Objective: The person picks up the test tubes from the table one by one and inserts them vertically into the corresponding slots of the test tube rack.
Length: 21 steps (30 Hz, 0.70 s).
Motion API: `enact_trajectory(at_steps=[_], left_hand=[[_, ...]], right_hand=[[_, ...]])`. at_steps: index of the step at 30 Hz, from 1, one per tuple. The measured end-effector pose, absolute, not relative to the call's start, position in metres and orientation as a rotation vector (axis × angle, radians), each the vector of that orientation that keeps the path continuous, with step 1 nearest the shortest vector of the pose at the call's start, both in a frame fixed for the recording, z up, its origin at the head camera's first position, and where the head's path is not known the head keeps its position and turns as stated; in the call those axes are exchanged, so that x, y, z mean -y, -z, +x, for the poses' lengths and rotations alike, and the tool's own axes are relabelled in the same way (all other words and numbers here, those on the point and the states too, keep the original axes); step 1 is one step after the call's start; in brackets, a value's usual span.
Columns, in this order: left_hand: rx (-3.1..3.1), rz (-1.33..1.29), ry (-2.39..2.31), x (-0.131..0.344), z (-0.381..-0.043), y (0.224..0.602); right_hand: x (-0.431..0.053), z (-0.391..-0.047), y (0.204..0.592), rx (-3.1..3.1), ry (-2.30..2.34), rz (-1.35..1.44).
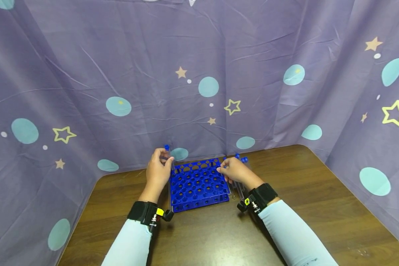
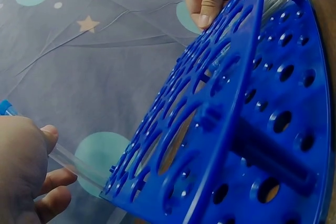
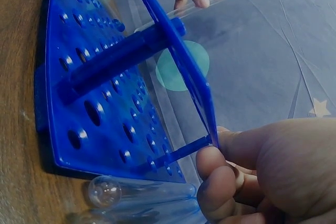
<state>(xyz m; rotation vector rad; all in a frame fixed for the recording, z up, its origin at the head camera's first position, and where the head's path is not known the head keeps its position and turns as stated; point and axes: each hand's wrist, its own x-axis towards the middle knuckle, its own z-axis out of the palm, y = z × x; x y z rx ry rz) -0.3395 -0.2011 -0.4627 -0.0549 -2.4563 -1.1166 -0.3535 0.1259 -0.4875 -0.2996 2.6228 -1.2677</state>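
Observation:
A blue test tube rack (image 1: 199,183) with many round holes stands at the middle of the table. My left hand (image 1: 157,170) pinches a clear test tube (image 2: 73,162) with a blue cap at the rack's back left corner. The tube slants in the left wrist view, its lower end overlapping the top plate's edge. On the other side, my right hand (image 1: 238,172) grips the back right corner of the rack's top plate, thumb and fingertips at its edge (image 3: 211,129). Beneath that hand lie several clear test tubes (image 3: 149,196), their blue caps (image 1: 244,159) partly hidden by it.
The brown wooden table (image 1: 206,236) ends at the back against a purple curtain (image 1: 166,74) printed with stars and ovals. Each wrist wears a black strap (image 1: 265,195) with a small camera, close to the rack's front corners.

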Motion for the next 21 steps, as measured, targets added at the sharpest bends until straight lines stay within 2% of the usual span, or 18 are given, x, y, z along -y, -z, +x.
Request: enact_trajectory(at_steps=[21], left_hand=[[2.530,-0.093,1.101,0.2062,-0.3365,0.4715]], right_hand=[[-0.1268,-0.3547,0.4903,-2.616,1.298,-0.328]])
